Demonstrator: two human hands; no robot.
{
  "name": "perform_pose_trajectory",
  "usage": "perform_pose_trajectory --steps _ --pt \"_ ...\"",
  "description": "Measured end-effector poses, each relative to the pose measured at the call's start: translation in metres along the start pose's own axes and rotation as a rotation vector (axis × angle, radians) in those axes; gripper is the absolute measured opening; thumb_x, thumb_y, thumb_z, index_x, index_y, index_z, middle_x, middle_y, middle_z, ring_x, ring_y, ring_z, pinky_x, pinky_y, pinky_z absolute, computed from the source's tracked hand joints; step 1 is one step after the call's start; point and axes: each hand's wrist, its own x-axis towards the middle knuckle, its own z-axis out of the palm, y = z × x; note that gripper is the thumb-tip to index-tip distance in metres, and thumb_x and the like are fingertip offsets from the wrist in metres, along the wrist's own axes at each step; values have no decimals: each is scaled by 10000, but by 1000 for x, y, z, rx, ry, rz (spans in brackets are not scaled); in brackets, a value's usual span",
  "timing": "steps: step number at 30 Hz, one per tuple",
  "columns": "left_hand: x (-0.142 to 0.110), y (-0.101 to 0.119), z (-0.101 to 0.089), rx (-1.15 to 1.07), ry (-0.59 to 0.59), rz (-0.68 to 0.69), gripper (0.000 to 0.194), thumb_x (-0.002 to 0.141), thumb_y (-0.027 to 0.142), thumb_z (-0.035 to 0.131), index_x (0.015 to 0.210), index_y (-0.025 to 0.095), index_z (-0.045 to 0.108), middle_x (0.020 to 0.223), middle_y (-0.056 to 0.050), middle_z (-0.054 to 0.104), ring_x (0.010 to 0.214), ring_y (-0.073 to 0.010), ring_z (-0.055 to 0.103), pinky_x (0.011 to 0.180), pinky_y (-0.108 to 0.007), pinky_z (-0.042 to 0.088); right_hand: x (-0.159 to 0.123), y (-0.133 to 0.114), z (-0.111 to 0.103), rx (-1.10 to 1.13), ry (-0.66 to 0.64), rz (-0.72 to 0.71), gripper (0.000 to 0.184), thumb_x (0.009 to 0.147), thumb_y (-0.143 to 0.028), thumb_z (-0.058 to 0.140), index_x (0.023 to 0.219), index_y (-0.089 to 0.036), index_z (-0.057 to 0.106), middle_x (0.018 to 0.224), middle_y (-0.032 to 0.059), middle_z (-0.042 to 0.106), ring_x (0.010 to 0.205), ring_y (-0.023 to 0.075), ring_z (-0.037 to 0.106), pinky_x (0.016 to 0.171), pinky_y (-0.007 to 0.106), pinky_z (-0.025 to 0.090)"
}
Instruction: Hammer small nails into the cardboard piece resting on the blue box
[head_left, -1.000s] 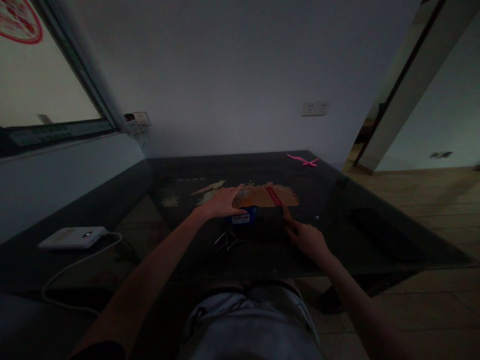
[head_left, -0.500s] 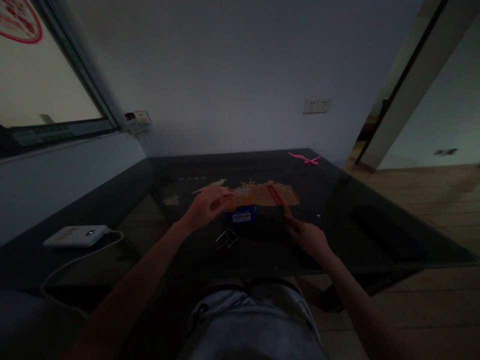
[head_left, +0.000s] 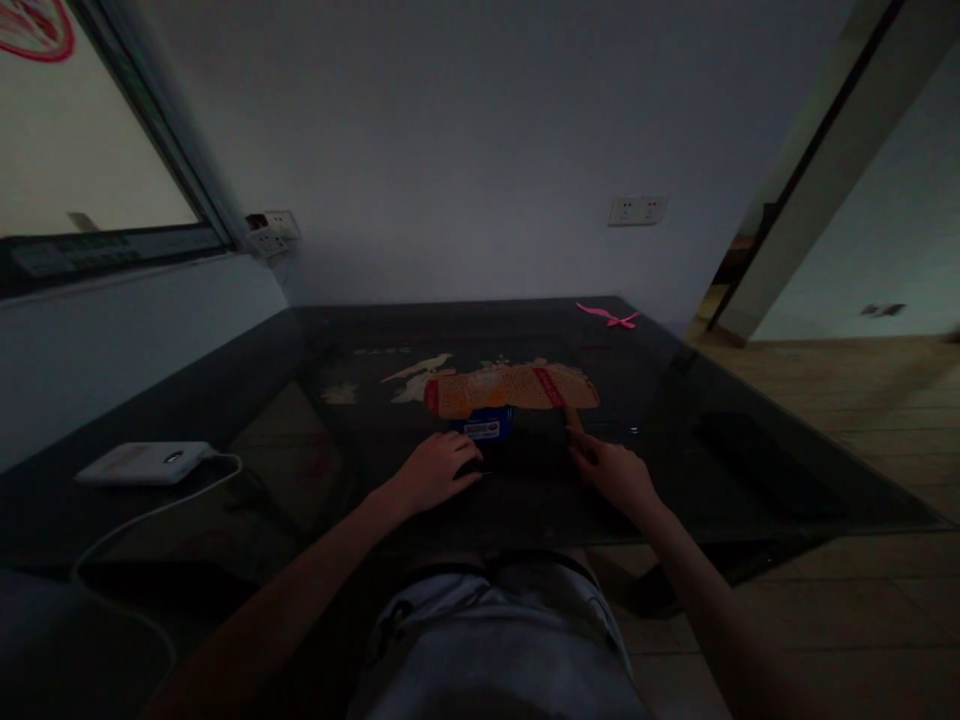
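A flat tan piece with a red stripe [head_left: 517, 388] lies on the dark glass table [head_left: 675, 480], over a small blue box [head_left: 486, 424]. My left hand [head_left: 433, 473] rests on the glass just in front of the box, fingers curled down where thin metal pins lay; whether it holds any is hidden. My right hand [head_left: 611, 470] sits to the right, its forefinger stretched out and touching the near right edge of the tan piece.
A white device [head_left: 142, 462] with a white cable lies at the left on the table. A pink ribbon-like scrap [head_left: 609, 317] lies at the far edge. Wall sockets [head_left: 636, 210] are behind. A doorway and wooden floor are to the right.
My left hand left the left end of the tan piece and came back down toward me, onto the spot where the pins lay. My right hand has hardly moved.
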Motion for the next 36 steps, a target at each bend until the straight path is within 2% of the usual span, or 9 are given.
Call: perform_pose_trajectory --steps 3,6,17,24,32,36 --pt "-4 -6 2 -3 -6 19 251 891 166 426 1066 207 601 1091 -59 620 1010 -190 559 868 -342 437 0 0 -1 4 2 -4 446 924 -441 355 1329 -328 501 977 77 738 838 263 692 641 315 461" --pt "-11 -15 5 -11 -5 23 312 863 98 422 1092 209 602 1121 -55 616 1037 -185 550 889 -339 444 -1 -1 -1 6 2 -5 447 925 -433 356 1333 -321 499 970 84 739 837 263 693 638 312 460" --pt "-27 -28 8 7 79 -27 285 879 180 425 1068 221 635 1087 -62 642 1008 -189 569 887 -363 460 -5 -2 -4 -14 -11 5 454 928 -419 351 1357 -326 469 979 88 734 845 257 689 641 311 461" --pt "-27 -20 3 -14 139 -79 240 891 223 453 1061 226 621 1079 -47 648 1019 -193 562 921 -386 415 -15 16 -10 -21 -73 20 456 934 -399 338 1375 -346 438 1027 85 724 871 273 687 626 313 458" --pt "-15 2 -1 -20 55 -84 152 821 318 594 933 218 617 1015 -40 609 981 -213 530 861 -379 411 -24 25 -20 -82 -132 -5 503 940 -382 342 1438 -312 328 968 124 730 864 301 691 632 340 462" --pt "-9 4 4 12 25 -99 115 831 296 583 880 193 594 956 -40 603 933 -202 525 831 -358 406 -23 25 -22 -116 -146 10 555 928 -354 366 1466 -256 267 937 159 729 827 328 694 626 373 468"
